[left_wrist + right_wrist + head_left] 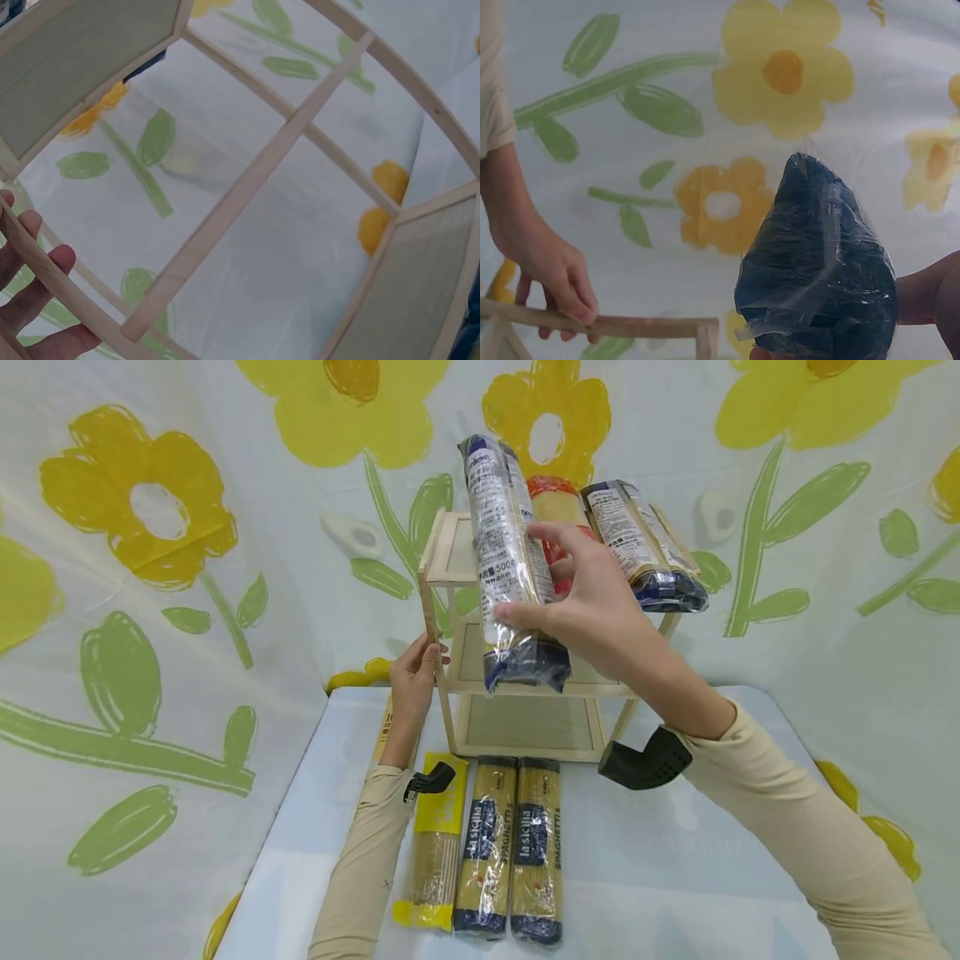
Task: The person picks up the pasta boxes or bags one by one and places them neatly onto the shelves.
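My right hand (592, 593) grips a clear spaghetti packet (504, 552) with dark blue ends, tilted above the left part of a wooden shelf rack (532, 752). In the right wrist view the packet's dark blue end (817, 270) fills the lower middle. My left hand (414, 681) holds the rack's left front post, fingers curled round the wood, as the left wrist view also shows with the fingers (45, 277) at the rail. On the top shelf lie a red-ended pasta packet (555, 502), partly hidden, and a blue-ended packet (630, 539).
On the table (660, 877) before the rack lie two la sicilia spaghetti packets (483, 852) side by side. A yellow-ended noodle packet (435, 852) is left of them. Another yellow packet (385, 727) is partly behind my left arm. A flower-patterned cloth (285, 527) hangs around the table.
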A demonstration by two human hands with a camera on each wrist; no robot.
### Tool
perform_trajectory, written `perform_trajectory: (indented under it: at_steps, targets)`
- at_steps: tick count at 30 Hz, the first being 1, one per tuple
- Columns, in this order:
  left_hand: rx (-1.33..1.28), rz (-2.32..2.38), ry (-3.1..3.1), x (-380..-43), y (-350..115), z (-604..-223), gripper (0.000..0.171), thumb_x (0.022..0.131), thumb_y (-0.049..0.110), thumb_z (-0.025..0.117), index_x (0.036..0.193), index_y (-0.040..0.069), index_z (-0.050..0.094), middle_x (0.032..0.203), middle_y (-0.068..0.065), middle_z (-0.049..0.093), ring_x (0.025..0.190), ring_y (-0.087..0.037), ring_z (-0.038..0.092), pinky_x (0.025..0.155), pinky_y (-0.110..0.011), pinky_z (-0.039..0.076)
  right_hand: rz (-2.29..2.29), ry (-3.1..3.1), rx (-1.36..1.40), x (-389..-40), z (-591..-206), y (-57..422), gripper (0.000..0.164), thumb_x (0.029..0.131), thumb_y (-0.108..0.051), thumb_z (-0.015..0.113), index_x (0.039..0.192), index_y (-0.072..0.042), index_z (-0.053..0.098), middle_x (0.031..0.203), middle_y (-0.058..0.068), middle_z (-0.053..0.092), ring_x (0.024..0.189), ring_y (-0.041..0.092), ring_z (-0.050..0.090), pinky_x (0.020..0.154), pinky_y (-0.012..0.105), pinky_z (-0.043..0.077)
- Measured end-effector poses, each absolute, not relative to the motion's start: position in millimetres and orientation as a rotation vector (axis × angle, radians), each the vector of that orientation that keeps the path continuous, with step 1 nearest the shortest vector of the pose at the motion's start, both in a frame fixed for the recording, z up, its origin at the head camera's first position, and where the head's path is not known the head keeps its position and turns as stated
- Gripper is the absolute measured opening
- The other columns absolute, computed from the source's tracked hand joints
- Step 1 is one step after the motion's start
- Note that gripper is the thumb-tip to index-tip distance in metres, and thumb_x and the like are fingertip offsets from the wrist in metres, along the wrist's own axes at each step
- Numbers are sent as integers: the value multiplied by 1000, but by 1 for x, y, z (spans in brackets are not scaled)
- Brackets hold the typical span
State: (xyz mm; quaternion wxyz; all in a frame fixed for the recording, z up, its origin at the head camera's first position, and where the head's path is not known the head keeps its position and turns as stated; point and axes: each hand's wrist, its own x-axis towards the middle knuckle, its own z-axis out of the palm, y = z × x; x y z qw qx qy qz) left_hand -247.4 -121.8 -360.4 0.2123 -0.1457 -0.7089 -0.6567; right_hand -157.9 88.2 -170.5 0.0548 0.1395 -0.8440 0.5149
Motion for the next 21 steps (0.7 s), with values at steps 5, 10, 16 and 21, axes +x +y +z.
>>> perform_trajectory:
  at_steps: [5,10,16,21]
  targets:
    - [-434,-1806,-1971,-248,-124,-359,31,99,8,48,122,-9,57,100,-31,61,86,-39,62,59,-48,51,1601,-2589,336,-182,-153,80,80,79,-20,79,145,-17,34,110,15,58,87,25,63,70,33,55]
    - [-443,-1809,-1981,-248,-126,-359,31,99,9,48,122,-10,56,101,-32,61,90,-46,60,60,-52,50,1448,-2672,252,-209,-144,72,81,79,-31,78,146,-19,35,116,9,54,83,19,57,70,26,52]
    - [-416,-1822,-1970,-248,-126,-360,30,99,9,49,120,-11,57,99,-30,62,89,-45,60,58,-44,51,1309,-2765,154,-240,-137,61,80,78,-35,77,145,-15,38,140,4,40,101,15,47,81,24,48]
    - [-419,-1822,-1977,-248,-123,-360,32,99,10,49,120,-12,56,99,-31,62,90,-45,60,60,-48,50,1283,-2770,106,-265,-140,54,37,77,-30,77,96,-6,57,84,4,47,70,14,46,58,22,43]
